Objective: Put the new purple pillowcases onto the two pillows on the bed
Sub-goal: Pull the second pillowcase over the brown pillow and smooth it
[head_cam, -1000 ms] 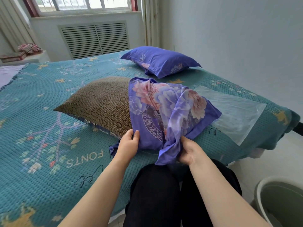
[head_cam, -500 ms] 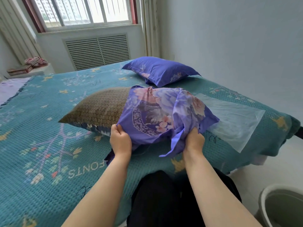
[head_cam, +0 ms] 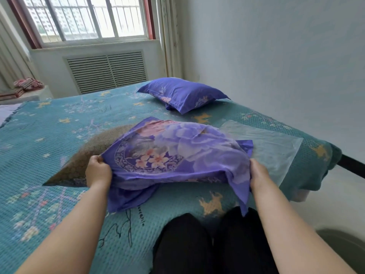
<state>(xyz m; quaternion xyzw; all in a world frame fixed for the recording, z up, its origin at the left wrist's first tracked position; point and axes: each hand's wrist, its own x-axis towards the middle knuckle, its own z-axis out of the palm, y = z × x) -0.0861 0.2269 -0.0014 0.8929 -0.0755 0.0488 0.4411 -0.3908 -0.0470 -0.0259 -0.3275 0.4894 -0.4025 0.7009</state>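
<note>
Purple pillowcase (head_cam: pixel 173 153) covers about half the brown pillow (head_cam: pixel 87 161) on the bed (head_cam: pixel 49 135), stretched between both hands' fingers, which clench its open hem. Uneven pulling could bunch fabric or snag a pillow corner.

Two pillows lie on the bed: one brown honeycomb-patterned pillow (head_cam: pixel 92 155), partly covered, and one fully dressed purple floral pillow (head_cam: pixel 181 93) near the wall. Purple floral pillowcases number two, counting the one already on the far pillow and the loose purple flower-printed pillowcase (head_cam: pixel 177 153). One clear plastic bag (head_cam: pixel 274 147) lies flat. One teal waffle-weave bedspread (head_cam: pixel 49 135) covers the bed. Two hands show: left hand (head_cam: pixel 98 172), right hand (head_cam: pixel 258 174).
</note>
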